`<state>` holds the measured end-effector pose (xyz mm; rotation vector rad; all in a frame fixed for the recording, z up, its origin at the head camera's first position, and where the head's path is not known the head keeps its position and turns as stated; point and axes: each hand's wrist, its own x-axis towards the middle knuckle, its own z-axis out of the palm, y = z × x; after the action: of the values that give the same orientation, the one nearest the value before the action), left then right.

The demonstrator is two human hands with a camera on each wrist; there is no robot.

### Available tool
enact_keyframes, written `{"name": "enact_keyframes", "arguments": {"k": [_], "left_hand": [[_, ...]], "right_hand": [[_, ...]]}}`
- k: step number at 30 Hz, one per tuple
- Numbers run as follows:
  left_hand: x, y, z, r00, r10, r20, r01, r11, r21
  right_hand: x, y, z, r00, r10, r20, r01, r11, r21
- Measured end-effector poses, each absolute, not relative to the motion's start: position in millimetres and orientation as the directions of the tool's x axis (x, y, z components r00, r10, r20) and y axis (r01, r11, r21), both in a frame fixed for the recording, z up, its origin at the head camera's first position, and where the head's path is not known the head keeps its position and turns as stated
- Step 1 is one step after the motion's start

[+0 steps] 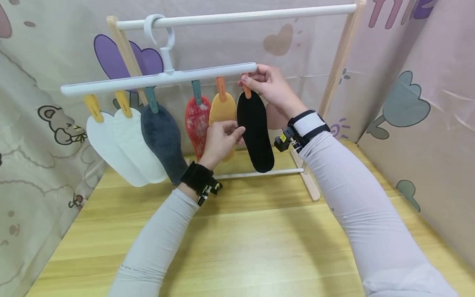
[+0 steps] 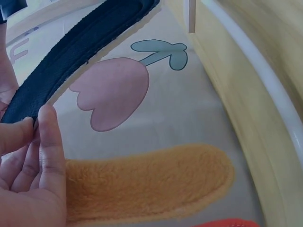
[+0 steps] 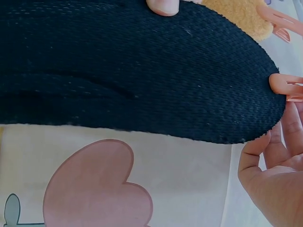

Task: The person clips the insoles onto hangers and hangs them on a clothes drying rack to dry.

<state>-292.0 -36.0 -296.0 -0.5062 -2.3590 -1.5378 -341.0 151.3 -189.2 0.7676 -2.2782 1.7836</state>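
Black and knit-looking, the black insole (image 1: pixel 256 132) hangs at the right end of the white hanger bar (image 1: pixel 159 78), under an orange clip (image 1: pixel 246 90). I think the clip has its top edge, but my right hand (image 1: pixel 269 88) covers that spot, so I can't be sure it's fully on.

My right hand is up at the clip w/ fingers curled round it, pinching. My left hand (image 1: pixel 220 138) pinches the insole's left edge, thumb and finger on the rim; in the left wrist view the fingertips (image 2: pixel 45 118) squeeze the thin dark edge.

How far along, as I judge it: five other insoles already hang. Two white insoles (image 1: pixel 122 144), a grey insole (image 1: pixel 163 140), a red insole (image 1: pixel 196 121) and a fuzzy tan insole (image 1: pixel 222 109), each on its own clip. The black one looks like the last, approx done. What's left, I guess, is letting go w/ both hands.

The black insole looks flat, long and round at the toe, rough woven top, hanging straight down just above the rack's low rail (image 1: pixel 259 173). The table (image 1: pixel 241 247) is pale wood.
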Motion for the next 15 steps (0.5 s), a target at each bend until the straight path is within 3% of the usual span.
{"name": "enact_keyframes", "arguments": {"k": [15], "left_hand": [[-290.2,-40.1,-300.5,-0.907,0.138,0.397,0.420,0.354,0.836]], "right_hand": [[-336.2,145.6,-197.6,-0.869,-0.295,0.399,-0.455,0.158,-0.876]]}}
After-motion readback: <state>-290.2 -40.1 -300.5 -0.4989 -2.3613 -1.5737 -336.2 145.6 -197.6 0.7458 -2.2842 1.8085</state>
